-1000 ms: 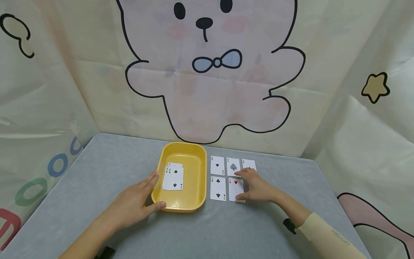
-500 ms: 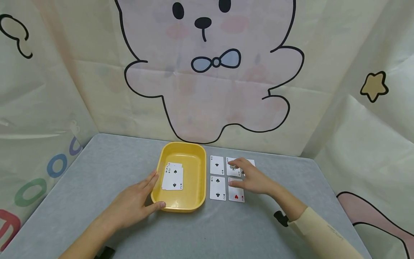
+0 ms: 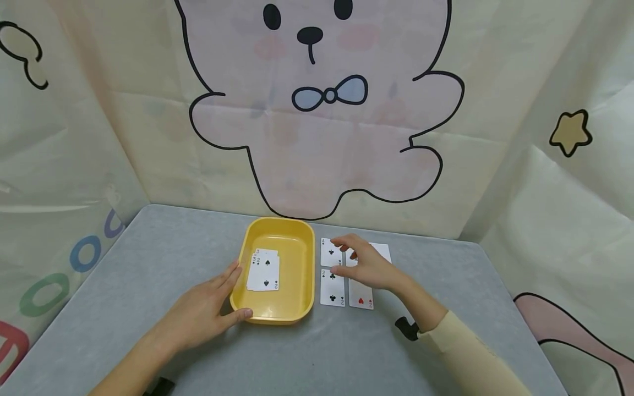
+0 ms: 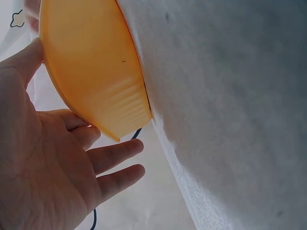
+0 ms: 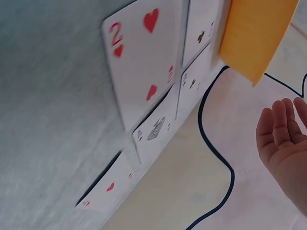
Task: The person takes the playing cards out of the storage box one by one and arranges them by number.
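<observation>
My left hand point(image 3: 210, 308) lies against the near left corner of a yellow plastic tray point(image 3: 296, 275), thumb at the near rim and fingertips at the left rim. Inside the tray, a two of spades point(image 3: 266, 278) tops a small overlapping pile of playing cards. My right hand point(image 3: 371, 267) hovers with bent, parted fingers and holds nothing, partly covering the cards under it. Below are an ace of clubs point(image 3: 326, 256), a two of clubs point(image 3: 332, 294) and a two of hearts point(image 3: 361, 300). The ace of spades point(image 5: 156, 127) and ace of hearts point(image 5: 110, 186) show in the right wrist view.
A grey cloth covers the table point(image 3: 198, 236). Behind it hangs a cream curtain with a cartoon bear point(image 3: 317, 154), close to the tray's far end. The loose cards lie in two rows right of the tray.
My right hand has moved left, from above the hearts cards to over the clubs cards, with nothing in it. The left hand stays on the tray, and the cards have not moved.
</observation>
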Demonstrator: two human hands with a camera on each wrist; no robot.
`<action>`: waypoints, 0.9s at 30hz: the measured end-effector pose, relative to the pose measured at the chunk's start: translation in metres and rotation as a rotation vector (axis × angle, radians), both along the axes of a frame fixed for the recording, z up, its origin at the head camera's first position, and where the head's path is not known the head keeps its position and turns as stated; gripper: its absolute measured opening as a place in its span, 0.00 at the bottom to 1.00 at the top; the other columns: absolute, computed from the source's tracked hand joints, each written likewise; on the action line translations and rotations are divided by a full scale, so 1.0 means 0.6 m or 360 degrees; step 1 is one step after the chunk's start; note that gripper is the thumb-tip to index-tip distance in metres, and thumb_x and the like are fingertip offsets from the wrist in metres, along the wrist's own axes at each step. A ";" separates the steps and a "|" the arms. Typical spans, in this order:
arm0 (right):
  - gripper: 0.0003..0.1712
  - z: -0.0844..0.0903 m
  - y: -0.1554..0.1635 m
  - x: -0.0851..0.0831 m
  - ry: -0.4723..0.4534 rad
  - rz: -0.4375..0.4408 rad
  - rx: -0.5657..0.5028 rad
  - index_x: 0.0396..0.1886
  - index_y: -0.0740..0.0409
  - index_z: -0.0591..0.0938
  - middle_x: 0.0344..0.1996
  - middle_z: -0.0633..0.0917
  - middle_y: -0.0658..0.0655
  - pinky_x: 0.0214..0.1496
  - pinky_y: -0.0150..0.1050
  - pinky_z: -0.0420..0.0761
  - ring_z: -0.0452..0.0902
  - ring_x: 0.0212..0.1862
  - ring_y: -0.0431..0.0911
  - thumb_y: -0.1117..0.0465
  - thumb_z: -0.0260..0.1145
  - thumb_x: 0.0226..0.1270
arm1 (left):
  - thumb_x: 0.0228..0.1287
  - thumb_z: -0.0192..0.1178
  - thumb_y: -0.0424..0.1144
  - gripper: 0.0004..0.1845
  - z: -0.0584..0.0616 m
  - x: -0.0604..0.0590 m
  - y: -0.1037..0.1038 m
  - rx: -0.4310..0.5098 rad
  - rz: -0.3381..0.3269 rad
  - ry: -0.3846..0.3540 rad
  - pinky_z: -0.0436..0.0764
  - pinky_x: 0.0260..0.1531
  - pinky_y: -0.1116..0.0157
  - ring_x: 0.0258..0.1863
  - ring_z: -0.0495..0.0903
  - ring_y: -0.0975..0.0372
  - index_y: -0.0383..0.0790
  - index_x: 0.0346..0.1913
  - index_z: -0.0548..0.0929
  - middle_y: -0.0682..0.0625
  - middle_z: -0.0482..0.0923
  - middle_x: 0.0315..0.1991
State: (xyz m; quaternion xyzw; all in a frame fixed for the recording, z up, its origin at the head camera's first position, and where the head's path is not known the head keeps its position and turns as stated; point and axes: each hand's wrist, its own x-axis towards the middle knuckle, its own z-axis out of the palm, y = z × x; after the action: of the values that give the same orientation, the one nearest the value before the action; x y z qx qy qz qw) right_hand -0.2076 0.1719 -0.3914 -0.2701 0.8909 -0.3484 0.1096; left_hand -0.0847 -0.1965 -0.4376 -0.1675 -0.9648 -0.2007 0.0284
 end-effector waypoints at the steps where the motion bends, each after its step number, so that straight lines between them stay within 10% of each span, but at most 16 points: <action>1: 0.37 0.000 -0.003 0.000 0.0011 0.0000 -0.0009 0.74 0.52 0.75 0.64 0.78 0.52 0.63 0.59 0.77 0.73 0.63 0.57 0.50 0.76 0.68 | 0.68 0.63 0.68 0.52 0.000 0.000 0.000 0.0002 -0.0001 -0.0001 0.76 0.62 0.40 0.68 0.75 0.41 0.37 0.82 0.62 0.41 0.60 0.81; 27: 0.25 -0.020 -0.141 0.006 0.0118 0.0097 -0.0328 0.63 0.58 0.83 0.53 0.85 0.53 0.60 0.53 0.80 0.78 0.58 0.59 0.59 0.76 0.68 | 0.68 0.63 0.68 0.51 -0.001 -0.001 0.001 0.0005 -0.0001 -0.0008 0.76 0.63 0.40 0.69 0.74 0.41 0.36 0.81 0.62 0.41 0.60 0.81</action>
State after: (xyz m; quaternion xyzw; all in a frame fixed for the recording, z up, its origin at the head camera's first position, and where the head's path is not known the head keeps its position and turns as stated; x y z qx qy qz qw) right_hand -0.2039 0.0872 -0.4036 -0.3196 0.8451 -0.4245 0.0587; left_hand -0.0852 -0.1957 -0.4380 -0.1673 -0.9645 -0.2026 0.0261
